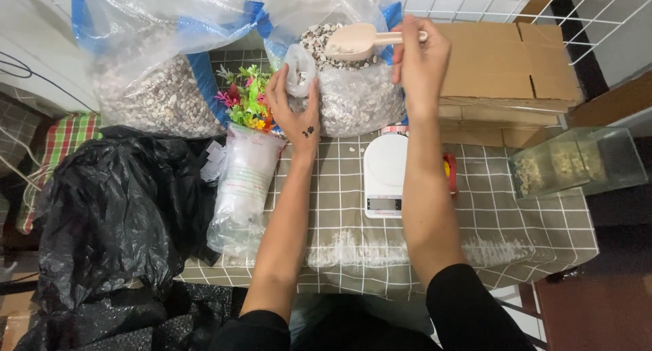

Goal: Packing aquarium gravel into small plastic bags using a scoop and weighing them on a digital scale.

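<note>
Sleeves: nearest my view, two black sleeves (468, 310) at the bottom edge, bare forearms reaching up over the checked tablecloth (516, 222).
Small bag: I see a small clear bag (299, 69) held up in front of the big pebble sack.
Left hand: my left hand (295, 110) has its fingers clamped on that small bag.
Right hand: my right hand (420, 59) is closed round the handle of a pale scoop (353, 42), whose bowl sits over the pebbles.
Pebble sack: large clear sack of mixed pebbles (353, 99), open at the top, behind both hands.
Scale: white kitchen scale (385, 174) between my forearms, on the cloth.
Left side: artificial flowers (246, 99), a clear packet (243, 188), black plastic bag (115, 208), second pebble sack (153, 86).
Right side: cardboard boxes (502, 65), small glass tank (577, 162).
</note>
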